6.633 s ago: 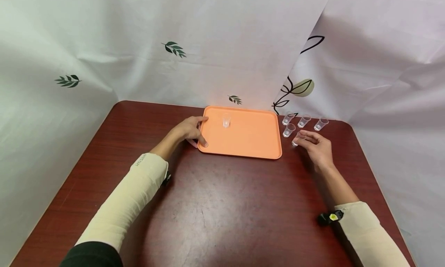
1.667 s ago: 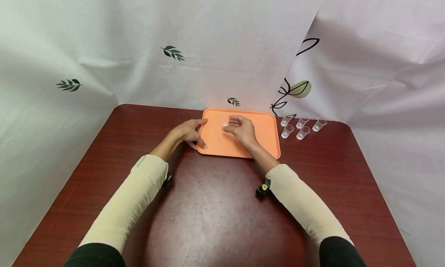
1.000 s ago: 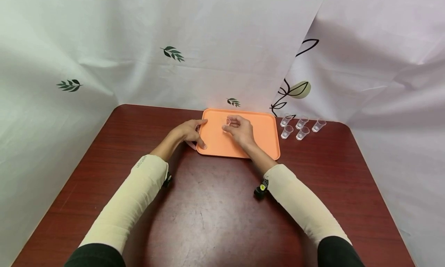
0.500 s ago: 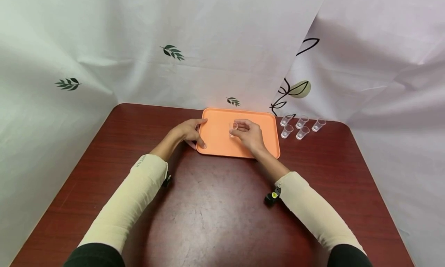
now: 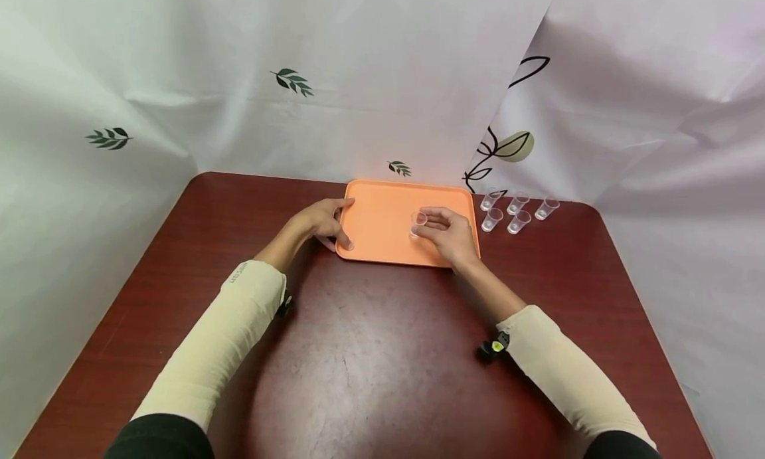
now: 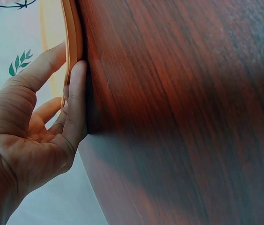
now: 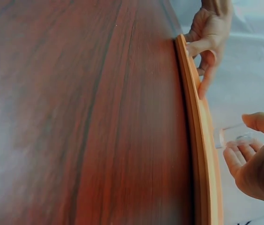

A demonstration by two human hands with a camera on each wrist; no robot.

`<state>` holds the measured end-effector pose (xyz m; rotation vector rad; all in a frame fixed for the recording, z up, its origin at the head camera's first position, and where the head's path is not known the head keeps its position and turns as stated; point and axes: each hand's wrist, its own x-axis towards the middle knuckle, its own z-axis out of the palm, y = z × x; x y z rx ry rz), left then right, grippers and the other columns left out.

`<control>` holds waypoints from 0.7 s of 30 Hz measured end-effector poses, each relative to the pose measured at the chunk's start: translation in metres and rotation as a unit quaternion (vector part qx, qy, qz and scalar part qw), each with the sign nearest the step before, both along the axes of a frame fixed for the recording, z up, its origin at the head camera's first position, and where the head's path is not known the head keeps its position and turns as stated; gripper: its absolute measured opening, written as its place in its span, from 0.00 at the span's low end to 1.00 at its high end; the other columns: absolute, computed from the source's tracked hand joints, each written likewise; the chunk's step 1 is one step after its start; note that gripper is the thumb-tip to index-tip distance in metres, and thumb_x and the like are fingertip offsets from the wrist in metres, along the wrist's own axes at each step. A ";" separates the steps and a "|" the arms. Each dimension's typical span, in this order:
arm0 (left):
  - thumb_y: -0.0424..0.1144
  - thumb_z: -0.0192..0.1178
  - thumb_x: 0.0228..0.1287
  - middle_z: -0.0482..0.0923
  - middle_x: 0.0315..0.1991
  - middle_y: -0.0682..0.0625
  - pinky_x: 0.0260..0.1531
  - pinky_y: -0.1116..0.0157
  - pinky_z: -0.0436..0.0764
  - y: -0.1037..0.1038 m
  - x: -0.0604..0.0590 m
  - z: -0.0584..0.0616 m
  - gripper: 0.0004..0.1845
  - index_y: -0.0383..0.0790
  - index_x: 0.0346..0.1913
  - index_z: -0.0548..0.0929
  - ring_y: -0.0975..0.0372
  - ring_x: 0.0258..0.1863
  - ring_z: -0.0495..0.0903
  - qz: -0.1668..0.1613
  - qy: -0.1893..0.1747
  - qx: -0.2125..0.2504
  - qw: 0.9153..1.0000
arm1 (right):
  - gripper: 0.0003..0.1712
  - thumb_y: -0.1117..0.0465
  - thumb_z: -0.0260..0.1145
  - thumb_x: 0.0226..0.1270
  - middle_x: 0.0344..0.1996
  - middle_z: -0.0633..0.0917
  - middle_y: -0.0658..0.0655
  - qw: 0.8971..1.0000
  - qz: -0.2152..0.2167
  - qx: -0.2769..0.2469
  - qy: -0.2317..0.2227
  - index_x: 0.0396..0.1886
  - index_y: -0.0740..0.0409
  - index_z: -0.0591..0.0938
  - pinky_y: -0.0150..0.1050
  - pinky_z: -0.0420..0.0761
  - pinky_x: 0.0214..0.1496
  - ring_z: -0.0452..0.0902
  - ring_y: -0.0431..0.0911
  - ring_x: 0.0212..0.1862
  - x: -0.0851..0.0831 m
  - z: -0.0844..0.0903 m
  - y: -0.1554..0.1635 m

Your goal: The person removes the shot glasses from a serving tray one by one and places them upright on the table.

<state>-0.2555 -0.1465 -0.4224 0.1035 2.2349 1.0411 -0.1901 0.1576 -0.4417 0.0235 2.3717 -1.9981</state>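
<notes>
An orange tray (image 5: 382, 236) lies on the far middle of the dark wooden table (image 5: 370, 353). My left hand (image 5: 335, 223) rests against the tray's left edge, thumb on the near corner and straight fingers along the rim (image 6: 71, 42). My right hand (image 5: 431, 222) pinches a small clear cup (image 5: 418, 224) between thumb and fingers over the right half of the tray. In the right wrist view the cup (image 7: 232, 137) shows beyond the tray's rim (image 7: 195, 131). I cannot tell whether the cup touches the tray.
Several small clear cups (image 5: 517, 212) stand in a cluster on the table just right of the tray. White printed cloth (image 5: 335, 100) hangs close behind and beside the table. The table's near half is bare wood.
My right hand went from the cups beside the tray to the cup standing on the tray, took hold of it, and has carried it to the right. My left hand has stayed put.
</notes>
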 end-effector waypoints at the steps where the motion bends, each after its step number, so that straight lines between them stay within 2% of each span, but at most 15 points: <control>1: 0.25 0.83 0.61 0.66 0.72 0.33 0.33 0.61 0.98 0.000 0.000 0.001 0.68 0.54 0.95 0.50 0.60 0.29 0.88 0.000 -0.001 0.000 1.000 | 0.28 0.68 0.81 0.70 0.62 0.90 0.71 1.000 -0.001 0.002 0.000 0.68 0.68 0.87 0.23 0.92 0.53 0.90 0.38 0.52 0.001 0.001 0.003; 7: 0.24 0.83 0.60 0.66 0.71 0.32 0.32 0.62 0.98 0.001 0.001 0.003 0.69 0.53 0.95 0.49 0.60 0.28 0.88 0.001 0.001 0.001 1.000 | 0.28 0.68 0.81 0.70 0.63 0.90 0.72 1.000 -0.010 0.002 0.002 0.68 0.69 0.87 0.23 0.92 0.54 0.90 0.33 0.50 0.006 0.004 0.022; 12: 0.24 0.83 0.60 0.65 0.72 0.33 0.32 0.62 0.98 0.002 0.002 0.002 0.69 0.53 0.95 0.49 0.60 0.30 0.87 0.000 -0.001 0.006 1.000 | 0.29 0.68 0.81 0.70 0.61 0.92 0.68 1.000 -0.026 -0.001 0.010 0.69 0.72 0.85 0.23 0.92 0.55 0.90 0.30 0.50 0.013 0.003 0.042; 16: 0.24 0.83 0.61 0.64 0.74 0.32 0.32 0.62 0.98 0.001 0.002 0.001 0.69 0.54 0.95 0.49 0.60 0.29 0.88 0.002 -0.001 0.004 1.000 | 0.30 0.69 0.81 0.70 0.53 0.96 0.56 0.999 -0.040 -0.005 0.019 0.69 0.74 0.84 0.23 0.92 0.55 0.90 0.29 0.49 0.018 0.002 0.057; 21: 0.24 0.83 0.61 0.62 0.80 0.30 0.32 0.62 0.98 0.000 0.001 0.002 0.69 0.54 0.95 0.49 0.60 0.29 0.88 0.002 -0.002 0.002 1.000 | 0.30 0.70 0.81 0.70 0.43 0.94 0.40 0.998 -0.056 -0.013 0.017 0.69 0.75 0.84 0.23 0.93 0.53 0.90 0.29 0.48 0.026 0.001 0.075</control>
